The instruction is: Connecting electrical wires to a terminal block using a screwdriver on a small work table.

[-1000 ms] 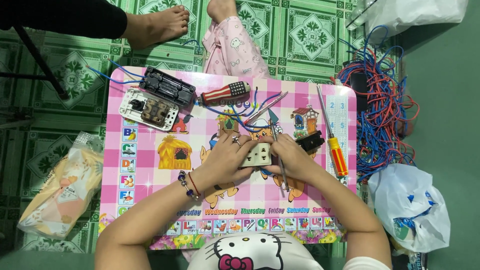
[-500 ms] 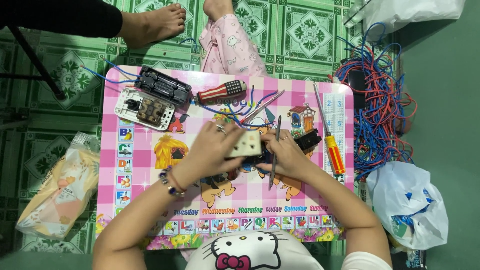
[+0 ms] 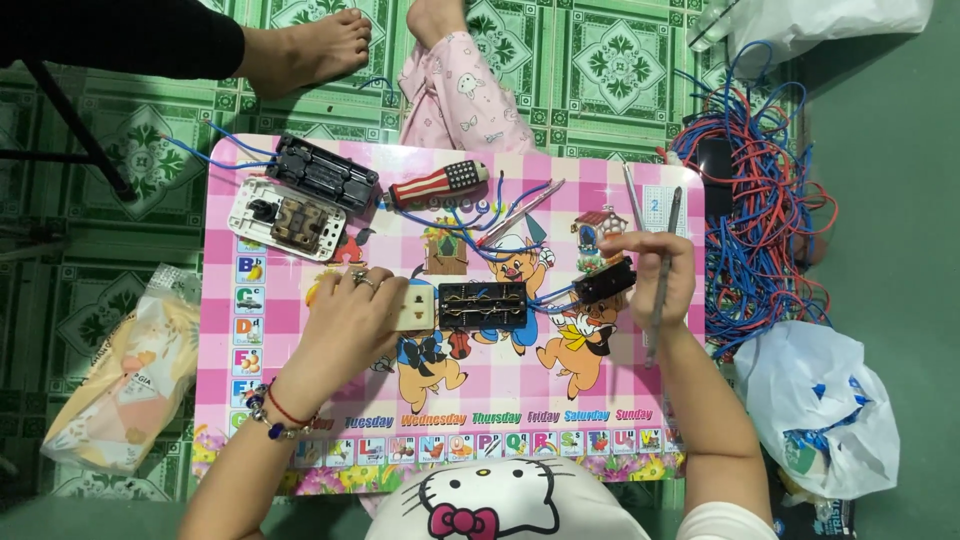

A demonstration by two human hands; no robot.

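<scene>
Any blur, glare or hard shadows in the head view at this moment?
Head view: light is even and soft, with only faint shadows under the left hand and right hand; the pink table shows no strong glare; the black switch module is sharp; the thin tool in the right hand looks slightly soft.

One head-worn camera, looking straight down.
It sits fairly close above the pink counter (image 3: 300, 360), the wearer's body at 6 o'clock, tiled floor (image 3: 590, 70) toward 12 o'clock; no second view.
</scene>
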